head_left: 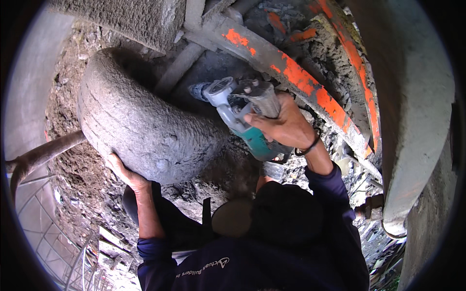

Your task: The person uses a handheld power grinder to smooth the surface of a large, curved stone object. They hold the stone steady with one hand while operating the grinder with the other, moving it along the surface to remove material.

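My right hand is closed around a dusty grey handle on an angle grinder with a teal body and grey head. The blurred fitting at its head points left, into the dark gap beside a thick curved piece crusted with grey cement-like material. I cannot make out whether that fitting touches anything. My left hand lies against the near left side of the curved piece, fingers stretched along its surface.
Curved metal bars with worn orange paint cross the upper right. A crusted slab stands at the top left. A rusty pipe meets the curved piece from the left. Loose rubble lies around it, and a grey wall rises at right.
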`<state>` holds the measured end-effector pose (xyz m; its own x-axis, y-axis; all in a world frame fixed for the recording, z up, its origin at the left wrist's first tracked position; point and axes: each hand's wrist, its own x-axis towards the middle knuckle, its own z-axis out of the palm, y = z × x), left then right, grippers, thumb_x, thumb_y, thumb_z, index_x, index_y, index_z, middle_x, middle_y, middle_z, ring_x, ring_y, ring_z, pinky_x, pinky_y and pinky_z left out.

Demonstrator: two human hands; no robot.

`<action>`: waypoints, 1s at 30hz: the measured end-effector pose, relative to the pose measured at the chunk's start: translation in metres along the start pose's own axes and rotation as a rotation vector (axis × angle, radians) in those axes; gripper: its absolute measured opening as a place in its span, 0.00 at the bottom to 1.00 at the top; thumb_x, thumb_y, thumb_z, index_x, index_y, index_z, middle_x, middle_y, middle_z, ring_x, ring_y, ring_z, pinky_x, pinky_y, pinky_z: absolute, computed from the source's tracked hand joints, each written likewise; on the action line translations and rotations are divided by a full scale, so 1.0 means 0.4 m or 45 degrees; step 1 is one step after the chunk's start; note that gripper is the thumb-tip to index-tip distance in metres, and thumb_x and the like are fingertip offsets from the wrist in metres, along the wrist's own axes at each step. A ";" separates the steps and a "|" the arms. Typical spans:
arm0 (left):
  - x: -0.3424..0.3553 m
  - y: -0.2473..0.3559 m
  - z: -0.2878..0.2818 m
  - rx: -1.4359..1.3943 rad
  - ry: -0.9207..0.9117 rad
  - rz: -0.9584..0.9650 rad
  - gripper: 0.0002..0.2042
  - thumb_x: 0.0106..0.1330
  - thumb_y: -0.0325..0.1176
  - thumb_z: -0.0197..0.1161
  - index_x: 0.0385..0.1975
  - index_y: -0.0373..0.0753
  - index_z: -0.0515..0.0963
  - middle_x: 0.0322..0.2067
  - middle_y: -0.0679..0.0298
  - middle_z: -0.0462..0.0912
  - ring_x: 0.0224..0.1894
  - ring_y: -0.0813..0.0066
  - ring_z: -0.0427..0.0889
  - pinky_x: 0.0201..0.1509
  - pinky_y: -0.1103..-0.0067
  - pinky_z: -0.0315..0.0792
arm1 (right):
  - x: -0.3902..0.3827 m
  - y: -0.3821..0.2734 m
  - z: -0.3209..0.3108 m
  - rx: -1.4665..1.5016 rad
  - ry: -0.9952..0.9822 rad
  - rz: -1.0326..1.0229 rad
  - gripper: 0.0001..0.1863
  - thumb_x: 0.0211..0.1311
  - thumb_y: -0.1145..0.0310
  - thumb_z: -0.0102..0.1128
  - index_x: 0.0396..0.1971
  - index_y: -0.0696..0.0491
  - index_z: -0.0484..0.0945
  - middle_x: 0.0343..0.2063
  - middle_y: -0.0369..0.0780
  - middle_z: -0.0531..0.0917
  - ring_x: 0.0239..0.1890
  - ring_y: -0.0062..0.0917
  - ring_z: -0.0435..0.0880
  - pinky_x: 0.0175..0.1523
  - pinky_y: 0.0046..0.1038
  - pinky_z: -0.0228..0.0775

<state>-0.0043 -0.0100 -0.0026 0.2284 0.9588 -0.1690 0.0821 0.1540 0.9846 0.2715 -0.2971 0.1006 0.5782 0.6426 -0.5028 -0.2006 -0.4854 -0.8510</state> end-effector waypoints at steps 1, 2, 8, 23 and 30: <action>0.010 -0.014 -0.002 0.034 0.027 0.041 0.37 0.78 0.57 0.50 0.74 0.33 0.60 0.69 0.49 0.66 0.71 0.56 0.66 0.76 0.57 0.59 | 0.004 0.010 -0.008 0.045 0.024 -0.039 0.16 0.65 0.72 0.71 0.50 0.61 0.83 0.43 0.40 0.88 0.45 0.20 0.84 0.54 0.29 0.78; 0.019 -0.030 -0.015 0.076 0.050 0.073 0.36 0.79 0.57 0.50 0.74 0.32 0.61 0.69 0.49 0.66 0.71 0.56 0.66 0.76 0.57 0.59 | 0.013 0.002 -0.016 0.011 0.024 -0.013 0.17 0.65 0.69 0.71 0.50 0.61 0.83 0.42 0.41 0.88 0.45 0.21 0.85 0.53 0.29 0.78; 0.033 -0.043 -0.032 -0.009 0.023 0.027 0.34 0.79 0.55 0.49 0.72 0.30 0.63 0.70 0.48 0.66 0.71 0.56 0.66 0.77 0.56 0.58 | 0.092 -0.068 -0.010 -0.508 -0.059 -0.144 0.18 0.60 0.61 0.73 0.40 0.61 0.83 0.29 0.42 0.86 0.28 0.23 0.84 0.37 0.29 0.78; 0.040 -0.053 -0.037 0.031 -0.073 0.137 0.35 0.77 0.58 0.53 0.71 0.34 0.62 0.69 0.50 0.64 0.71 0.57 0.65 0.76 0.55 0.58 | 0.194 -0.262 0.151 -0.750 -0.231 -0.166 0.12 0.48 0.70 0.63 0.20 0.67 0.84 0.18 0.51 0.85 0.20 0.36 0.87 0.25 0.38 0.80; 0.033 -0.030 -0.026 0.150 -0.118 0.172 0.37 0.77 0.60 0.52 0.72 0.34 0.61 0.69 0.50 0.65 0.70 0.57 0.66 0.76 0.55 0.59 | 0.188 -0.282 0.161 -0.816 -0.288 -0.113 0.12 0.47 0.70 0.61 0.25 0.65 0.85 0.22 0.52 0.86 0.25 0.39 0.89 0.31 0.41 0.81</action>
<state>-0.0123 0.0032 -0.0161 0.3328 0.9419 -0.0447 0.1562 -0.0083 0.9877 0.2866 -0.1558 0.1488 0.3771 0.7705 -0.5140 0.3878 -0.6353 -0.6678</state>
